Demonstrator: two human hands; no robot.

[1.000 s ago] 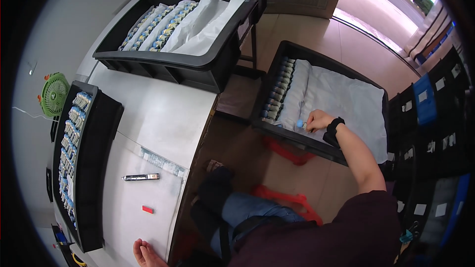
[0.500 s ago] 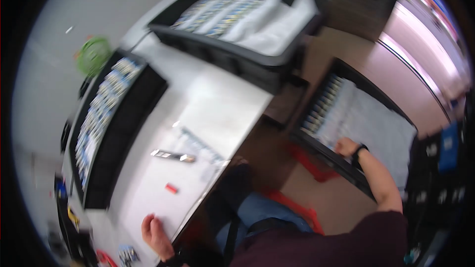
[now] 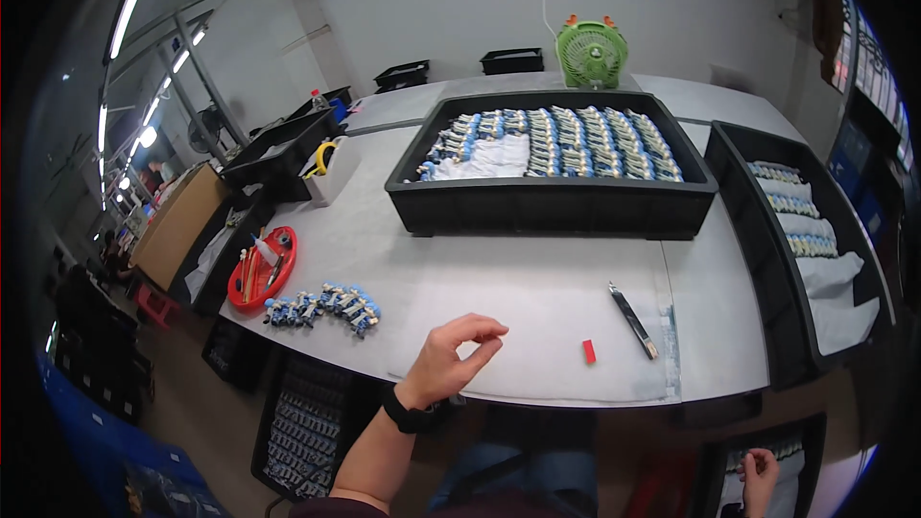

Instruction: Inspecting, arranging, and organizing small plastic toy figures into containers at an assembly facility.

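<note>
My left hand (image 3: 451,357) hovers over the near edge of the white work table (image 3: 518,273), fingers curved forward and thumb apart, with nothing in it. At the lower right, my right hand (image 3: 758,470) is over a low black tray (image 3: 814,456) with white cloth and a row of small figurines. Its fingers are curled, and whatever they may hold is hidden. On the table right of my left hand lie a small red block (image 3: 589,352) and a dark pen-like knife (image 3: 632,318). Several blue-and-white figurines (image 3: 350,307) lie together to its left.
A large black crate (image 3: 552,209) with rows of figurines stands mid-table, a green fan (image 3: 592,53) behind it. Another black crate (image 3: 767,259) with cloth and figurines is at the right. A red tray (image 3: 261,269) of tools sits at the left. Below the table edge is a figurine-filled bin (image 3: 302,436).
My view has swung from the right side to face the table. My right hand stays by the low tray, its fingers still curled; my left hand stays empty near the table's front edge.
</note>
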